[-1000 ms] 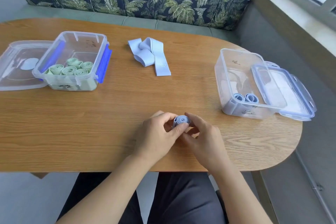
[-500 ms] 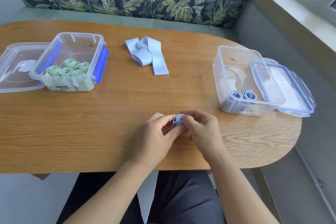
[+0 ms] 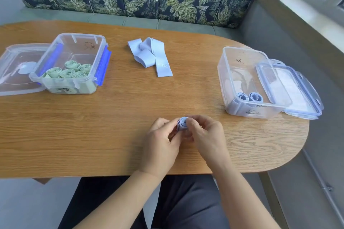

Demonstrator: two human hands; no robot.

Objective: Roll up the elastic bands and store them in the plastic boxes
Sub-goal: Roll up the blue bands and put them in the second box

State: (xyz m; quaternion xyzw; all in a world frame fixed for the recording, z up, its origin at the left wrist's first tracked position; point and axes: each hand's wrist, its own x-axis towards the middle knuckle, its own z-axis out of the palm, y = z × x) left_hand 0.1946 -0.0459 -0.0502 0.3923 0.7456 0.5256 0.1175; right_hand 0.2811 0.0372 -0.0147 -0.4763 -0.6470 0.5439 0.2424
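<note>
Closes right hand (image 3: 206,135) further over pale-blue rolled band (image 3: 182,123), hiding half its spiral, pinches other side with left hand (image 3: 160,141); notes loose bands (image 3: 150,55) beyond, two rolls (image 3: 249,97) in right box (image 3: 243,112).

The left box (image 3: 83,34) (rolls (image 3: 68,72) stand inside) and right box (image 3: 232,72) sit at opposite ends of the table (image 3: 111,126), loose bands (image 3: 149,55) between them, farther back.

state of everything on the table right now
left box: open, five green rolls inside
left lid: off, beside its box
right box: open, two blue rolls inside
right lid: off, against its box
loose bands: unrolled, on table
held roll: rolled up
left hand: pinches held roll
right hand: pinches held roll
</note>
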